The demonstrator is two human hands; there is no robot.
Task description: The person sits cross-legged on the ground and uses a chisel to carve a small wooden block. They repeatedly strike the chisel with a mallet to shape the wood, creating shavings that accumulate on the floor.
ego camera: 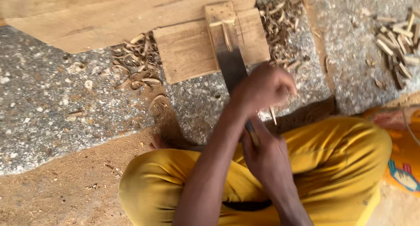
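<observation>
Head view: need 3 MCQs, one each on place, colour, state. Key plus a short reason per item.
1. Where does the blade rest?
A. on the wooden block
B. on the trousers
C. on the pile of sticks

2. What colour are the trousers?
A. blue
B. yellow
C. grey

3. How do the hands stand on the tool?
A. both off it
B. only one on it
C. left hand by the blade, right hand on the handle

Key:
1 A: the blade's tip lies on the wooden block, over a thin strip.
2 B: both bent knees show yellow cloth.
3 C: the left hand sits at the blade's near end and the right hand closes round the handle.
</observation>
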